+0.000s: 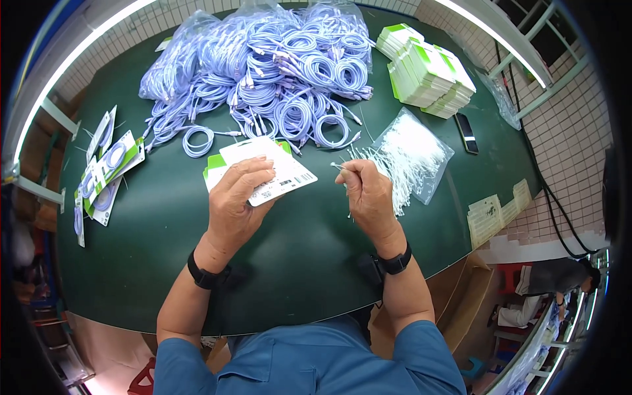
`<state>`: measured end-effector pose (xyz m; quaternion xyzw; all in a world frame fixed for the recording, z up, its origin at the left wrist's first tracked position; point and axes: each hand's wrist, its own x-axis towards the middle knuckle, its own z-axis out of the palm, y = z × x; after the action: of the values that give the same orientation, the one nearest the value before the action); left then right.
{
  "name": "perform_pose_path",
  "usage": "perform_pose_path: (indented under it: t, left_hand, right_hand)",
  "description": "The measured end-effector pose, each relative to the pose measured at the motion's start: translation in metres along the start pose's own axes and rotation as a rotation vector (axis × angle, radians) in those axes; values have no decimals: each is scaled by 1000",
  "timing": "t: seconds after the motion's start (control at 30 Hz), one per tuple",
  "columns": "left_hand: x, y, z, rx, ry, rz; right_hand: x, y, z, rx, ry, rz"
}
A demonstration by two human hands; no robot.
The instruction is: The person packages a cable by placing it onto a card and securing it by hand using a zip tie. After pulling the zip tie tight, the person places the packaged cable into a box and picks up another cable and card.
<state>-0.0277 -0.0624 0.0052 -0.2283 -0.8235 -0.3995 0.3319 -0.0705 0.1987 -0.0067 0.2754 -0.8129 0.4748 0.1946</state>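
Note:
My left hand [238, 197] grips a white and green packaging card [293, 175], its printed white face up. Another card edge shows beneath it, so there may be more than one. Between the thumb and fingers of my right hand [370, 196] is a thin white cable tie [334, 164], its small head poking out toward the card. Just beyond that hand lies a bundle of white cable ties [399, 178], partly inside a clear plastic bag [431, 187]. A single coiled lilac cable [198, 141] rests on the table beyond my left hand.
A big heap of coiled lilac cables [263, 72], partly in clear bags, covers the far side of the green table [276, 276]. Carded cables [105, 168] lie at left. Stacked green-white cards [428, 72], a phone [465, 133] and paper sheets [494, 214] are at right. Another person [553, 280] sits beyond.

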Motion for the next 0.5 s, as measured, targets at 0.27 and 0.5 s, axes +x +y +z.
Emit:
perform_pose_path:
  t: [0.27,0.5]
  left_hand:
    - [-3,-2,5,43,7,223]
    - [-4,-4,0,39,-17,299]
  right_hand:
    - [-5,-36,-2,397,188,-191]
    - [-8,-54,3,497,81,-323]
